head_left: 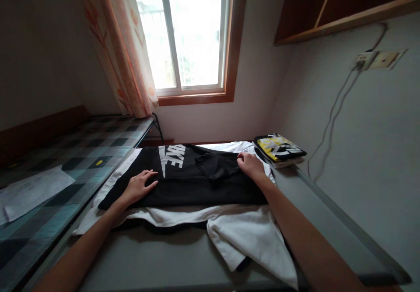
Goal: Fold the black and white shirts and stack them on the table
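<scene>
A black T-shirt (197, 191) with white NIKE lettering lies folded lengthwise, one short sleeve turned back over its body. My left hand (139, 186) rests on the shirt's left part, fingers stretched out and apart. At the right end, my right hand (251, 165) has its fingers curled, closed on the black cloth. Beneath the black shirt is a white T-shirt (249, 230), spread out; its near sleeve hangs toward me and shows some dark cloth under it.
Folded clothes (280, 147) with a yellow and white print are stacked at the back right, by the wall. The grey table (164, 257) carries the shirts. Left of it stands a bed with a checked cover (108, 141) and papers (39, 191). A cord (331, 112) hangs from the socket.
</scene>
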`<action>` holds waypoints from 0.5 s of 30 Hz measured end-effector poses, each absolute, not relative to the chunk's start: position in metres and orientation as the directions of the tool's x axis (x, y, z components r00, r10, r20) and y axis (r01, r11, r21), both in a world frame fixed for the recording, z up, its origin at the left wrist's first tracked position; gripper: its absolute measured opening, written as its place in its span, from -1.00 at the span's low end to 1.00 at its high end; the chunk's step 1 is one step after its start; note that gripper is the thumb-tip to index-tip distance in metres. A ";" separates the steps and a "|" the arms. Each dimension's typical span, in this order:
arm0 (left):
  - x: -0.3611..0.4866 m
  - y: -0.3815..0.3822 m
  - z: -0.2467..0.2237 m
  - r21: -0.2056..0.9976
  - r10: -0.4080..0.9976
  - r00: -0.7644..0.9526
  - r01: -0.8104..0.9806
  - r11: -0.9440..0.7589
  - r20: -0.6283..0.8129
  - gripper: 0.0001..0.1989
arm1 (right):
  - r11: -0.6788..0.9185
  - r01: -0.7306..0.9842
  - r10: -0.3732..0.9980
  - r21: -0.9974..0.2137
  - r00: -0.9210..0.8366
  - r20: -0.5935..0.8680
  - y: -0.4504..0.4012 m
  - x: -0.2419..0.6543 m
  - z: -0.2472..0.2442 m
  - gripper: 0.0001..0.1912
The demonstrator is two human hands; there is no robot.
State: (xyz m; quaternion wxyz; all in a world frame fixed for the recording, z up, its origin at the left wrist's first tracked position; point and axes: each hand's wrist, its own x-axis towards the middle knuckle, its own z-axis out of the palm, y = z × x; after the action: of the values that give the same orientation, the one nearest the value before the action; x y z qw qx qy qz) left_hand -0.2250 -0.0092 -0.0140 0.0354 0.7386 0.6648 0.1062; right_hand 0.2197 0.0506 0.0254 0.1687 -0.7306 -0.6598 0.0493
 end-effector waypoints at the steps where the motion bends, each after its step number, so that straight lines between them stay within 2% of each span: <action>1: -0.220 -0.008 -0.009 0.165 0.993 0.079 0.982 -0.093 0.093 -0.56 | -0.123 0.945 0.978 -0.303 0.167 0.123 0.050 0.225 0.025 -0.66; 5: -0.183 0.006 0.013 0.040 0.996 0.027 0.999 -0.030 0.081 -0.64 | -0.177 0.929 0.979 -0.325 0.199 0.036 0.052 0.236 0.016 -0.53; 8: -0.139 0.024 0.022 0.114 0.984 0.076 0.989 -0.095 0.162 -0.65 | -0.163 0.904 0.980 -0.394 0.196 0.044 0.056 0.237 0.008 -0.49; 12: -0.076 0.048 0.021 0.234 0.967 0.136 0.954 -0.187 0.217 -0.64 | -0.169 0.861 0.966 -0.480 0.242 0.094 0.060 0.242 0.003 -0.55; 15: -0.038 0.066 0.015 0.257 0.970 0.164 0.944 -0.207 0.179 -0.58 | -0.174 0.828 0.957 -0.533 0.270 0.108 0.064 0.247 -0.001 -0.62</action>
State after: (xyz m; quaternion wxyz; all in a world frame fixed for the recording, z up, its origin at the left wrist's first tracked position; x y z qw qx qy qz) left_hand -0.0377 0.0663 0.0154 0.0427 0.7616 0.6284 0.1527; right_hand 0.2471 0.0635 -0.0005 0.2534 -0.7556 -0.5906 0.1268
